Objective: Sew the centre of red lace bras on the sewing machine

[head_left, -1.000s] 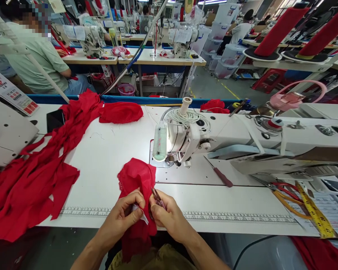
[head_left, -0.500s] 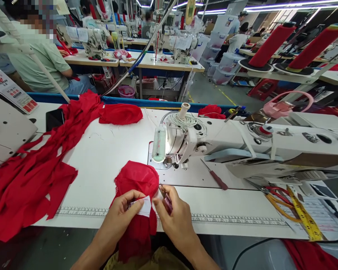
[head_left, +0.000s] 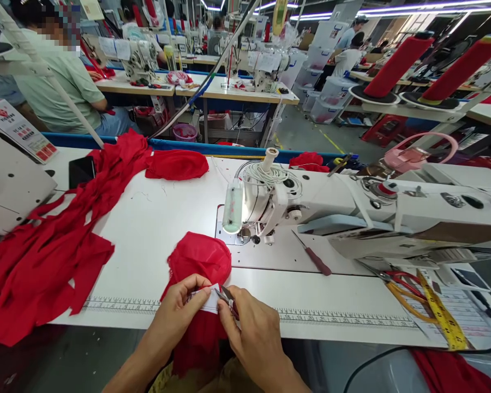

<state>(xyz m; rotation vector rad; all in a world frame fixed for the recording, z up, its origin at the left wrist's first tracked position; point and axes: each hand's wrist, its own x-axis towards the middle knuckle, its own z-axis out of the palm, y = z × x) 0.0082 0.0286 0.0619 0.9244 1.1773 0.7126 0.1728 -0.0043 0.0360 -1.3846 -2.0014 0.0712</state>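
My left hand (head_left: 179,312) pinches a small white label (head_left: 209,302) against a red fabric piece (head_left: 199,261) that hangs over the near edge of the white sewing table (head_left: 159,218). Closed around small thread snips (head_left: 226,297), my right hand (head_left: 251,330) has their tips at the label's right edge. The two hands almost touch. A white sewing machine (head_left: 352,210) stands just behind and to the right of the red piece.
A heap of red fabric pieces (head_left: 61,240) covers the table's left. A dark phone (head_left: 80,171) lies near it. A red-handled tool (head_left: 315,259), orange-handled scissors (head_left: 409,286) and a yellow tape measure (head_left: 439,314) lie at right. Another person (head_left: 61,82) sits at the far left.
My right hand drew slightly away from the fabric, then came back with the snips to the label's edge. The label has come out from between my fingers and shows more.
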